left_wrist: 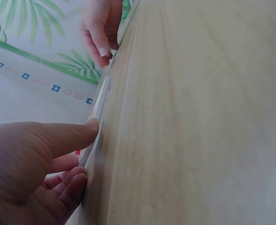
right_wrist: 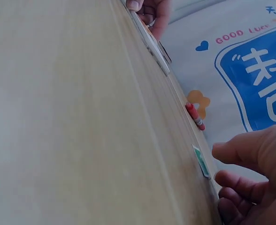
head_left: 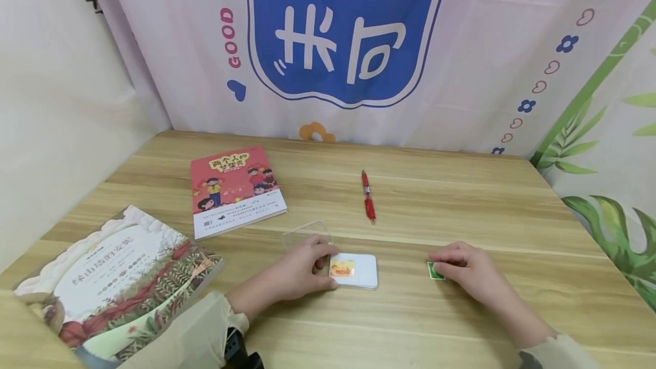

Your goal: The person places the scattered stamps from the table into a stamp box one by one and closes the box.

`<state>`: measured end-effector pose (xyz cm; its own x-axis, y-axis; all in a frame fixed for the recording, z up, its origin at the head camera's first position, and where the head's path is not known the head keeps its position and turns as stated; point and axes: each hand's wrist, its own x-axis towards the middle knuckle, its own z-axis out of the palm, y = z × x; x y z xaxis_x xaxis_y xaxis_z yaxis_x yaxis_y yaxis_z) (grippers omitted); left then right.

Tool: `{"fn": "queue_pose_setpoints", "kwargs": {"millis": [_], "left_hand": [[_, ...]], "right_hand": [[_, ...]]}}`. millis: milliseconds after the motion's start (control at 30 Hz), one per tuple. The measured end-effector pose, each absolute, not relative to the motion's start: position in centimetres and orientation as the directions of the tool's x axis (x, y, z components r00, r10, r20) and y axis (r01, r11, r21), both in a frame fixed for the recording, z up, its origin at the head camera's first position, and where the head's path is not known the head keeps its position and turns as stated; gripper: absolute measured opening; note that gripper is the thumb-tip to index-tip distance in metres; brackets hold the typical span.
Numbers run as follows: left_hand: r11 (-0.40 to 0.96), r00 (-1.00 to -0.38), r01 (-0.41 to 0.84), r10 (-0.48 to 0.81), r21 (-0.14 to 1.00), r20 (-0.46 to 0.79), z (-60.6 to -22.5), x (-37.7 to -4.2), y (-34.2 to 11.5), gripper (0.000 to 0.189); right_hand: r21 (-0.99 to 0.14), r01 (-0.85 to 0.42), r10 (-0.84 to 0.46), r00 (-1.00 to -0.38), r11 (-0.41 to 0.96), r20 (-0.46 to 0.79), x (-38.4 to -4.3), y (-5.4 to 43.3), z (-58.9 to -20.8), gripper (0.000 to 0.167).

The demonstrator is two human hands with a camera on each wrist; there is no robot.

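Observation:
On the table my left hand (head_left: 302,269) grips the left end of a flat white case (head_left: 366,271), thumb on the near edge and fingers on the far side. A small yellow-orange picture card (head_left: 342,268) lies on top of the case. In the left wrist view the case (left_wrist: 100,101) shows edge-on between thumb and fingers. My right hand (head_left: 468,269) is over a small green card (head_left: 436,270) to the right of the case. The right wrist view has a gap between thumb and fingertips, with the green card (right_wrist: 201,161) lying just beyond them.
A clear plastic cover (head_left: 307,234) lies behind my left hand. Further back is a red pen (head_left: 368,197). A red-covered book (head_left: 237,189) lies at the back left, and a larger illustrated book (head_left: 120,283) at the near left. A printed curtain (head_left: 492,73) hangs behind the table.

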<state>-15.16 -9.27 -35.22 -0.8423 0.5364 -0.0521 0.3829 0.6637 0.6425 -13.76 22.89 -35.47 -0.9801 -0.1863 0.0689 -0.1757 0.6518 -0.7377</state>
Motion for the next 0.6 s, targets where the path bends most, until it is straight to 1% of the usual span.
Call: {"fn": "queue_pose_setpoints", "kwargs": {"millis": [233, 367, 600], "left_hand": [[0.660, -0.840, 0.388, 0.540, 0.644, -0.046, -35.21, -15.16, -9.26, 0.050], [0.655, -0.839, 0.389, 0.542, 0.648, -0.044, -35.16, -15.12, -9.27, 0.050], [0.656, -0.841, 0.381, 0.538, 0.652, -0.050, -35.11, -15.03, -9.22, 0.051]], "right_hand": [[-0.697, -0.180, -0.191, -0.980, 0.694, 0.063, -13.68, 23.47, -35.88, 0.018], [-0.713, -0.150, -0.188, -0.982, 0.685, 0.025, -13.81, 23.70, -36.04, 0.020], [-0.752, -0.082, -0.167, -0.985, 0.654, -0.037, -14.13, 23.78, -36.06, 0.018]]}}
